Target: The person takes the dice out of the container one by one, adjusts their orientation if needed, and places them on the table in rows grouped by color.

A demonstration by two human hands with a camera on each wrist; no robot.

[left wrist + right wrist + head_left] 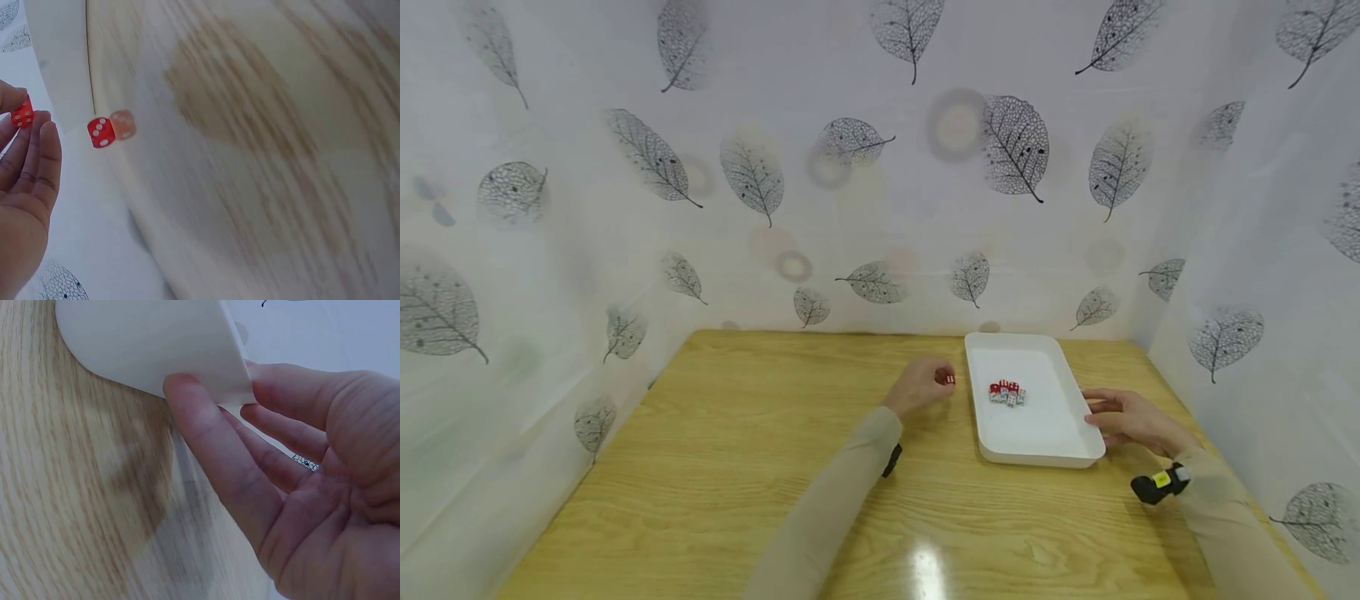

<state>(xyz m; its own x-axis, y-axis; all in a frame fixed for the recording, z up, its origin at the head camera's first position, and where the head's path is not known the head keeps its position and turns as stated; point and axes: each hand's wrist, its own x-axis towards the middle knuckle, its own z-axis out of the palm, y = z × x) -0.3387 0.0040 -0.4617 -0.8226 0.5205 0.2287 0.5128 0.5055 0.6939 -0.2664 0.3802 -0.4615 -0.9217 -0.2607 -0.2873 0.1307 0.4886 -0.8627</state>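
My left hand (921,385) is just left of the white tray (1078,454), and its thumb and fingertips pinch a red die (22,115) with white pips. Another red die (100,132) sits on the table beside the tray in the left wrist view, its reflection showing in the tabletop. On the tray's right side, my right hand (1127,419) grips the rim. The right wrist view shows a fingertip against the outer wall and the thumb at the rim. Inside the tray lies a close cluster of several red and white dice (1008,394).
The wooden table (737,450) has its back edge against a white, leaf-patterned curtain (880,208), which also hangs at both sides. The tray stands toward the back right of the table.
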